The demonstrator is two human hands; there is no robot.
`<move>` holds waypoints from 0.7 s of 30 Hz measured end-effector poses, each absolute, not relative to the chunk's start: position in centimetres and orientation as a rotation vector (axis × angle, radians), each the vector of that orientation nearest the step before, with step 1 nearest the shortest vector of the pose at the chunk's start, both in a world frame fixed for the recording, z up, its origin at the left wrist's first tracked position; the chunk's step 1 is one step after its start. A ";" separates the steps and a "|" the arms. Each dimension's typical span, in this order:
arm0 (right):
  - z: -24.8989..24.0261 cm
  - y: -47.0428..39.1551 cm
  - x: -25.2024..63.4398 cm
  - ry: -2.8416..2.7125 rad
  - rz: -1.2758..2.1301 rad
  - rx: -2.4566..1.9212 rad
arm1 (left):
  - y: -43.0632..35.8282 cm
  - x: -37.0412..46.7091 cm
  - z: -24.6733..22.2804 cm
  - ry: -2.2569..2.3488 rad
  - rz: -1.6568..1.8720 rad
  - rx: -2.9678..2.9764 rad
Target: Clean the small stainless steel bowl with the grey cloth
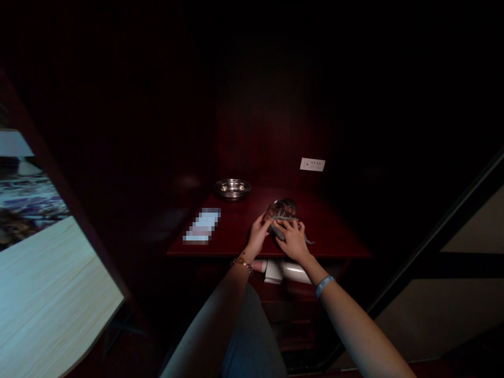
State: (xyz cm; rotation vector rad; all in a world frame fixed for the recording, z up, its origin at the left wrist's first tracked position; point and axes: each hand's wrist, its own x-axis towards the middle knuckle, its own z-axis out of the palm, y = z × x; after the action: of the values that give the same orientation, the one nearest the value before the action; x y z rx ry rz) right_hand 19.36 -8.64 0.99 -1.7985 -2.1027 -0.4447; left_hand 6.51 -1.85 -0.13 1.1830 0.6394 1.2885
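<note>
A shiny round metal bowl (282,206) is tilted up above the dark red shelf, its inner face towards me. At its left rim my left hand (258,234) grips it, fingers partly hidden behind. Bunched over the bowl's near part is a grey cloth (279,231), one end trailing to the right. My right hand (291,239) presses this cloth against the metal with bent fingers. Farther back on the left, several similar metal bowls (232,189) sit in a stack.
The dark red shelf (236,239) has a blurred-out pale flat item (202,226) at its left. A white socket plate (312,165) is on the back wall. Below the shelf lie white rolled items (296,271). A pale wooden tabletop (59,299) juts in at lower left.
</note>
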 end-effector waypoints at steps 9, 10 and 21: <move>1.2 -8.7 19.4 -2.183 -0.403 -1.626 | -1.6 6.5 -0.2 0.652 1.226 1.160; 1.3 -8.7 19.4 -2.187 -0.399 -1.621 | -1.6 6.5 -0.2 0.638 1.232 1.162; 1.3 -8.6 19.5 -2.205 -0.389 -1.645 | -1.8 6.7 -0.6 0.636 1.275 1.243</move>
State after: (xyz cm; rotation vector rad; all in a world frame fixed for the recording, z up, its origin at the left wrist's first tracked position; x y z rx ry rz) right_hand 19.47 -8.56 1.30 -1.6447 -2.2048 -0.3885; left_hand 6.73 -1.82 -0.58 1.2428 0.6356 1.2751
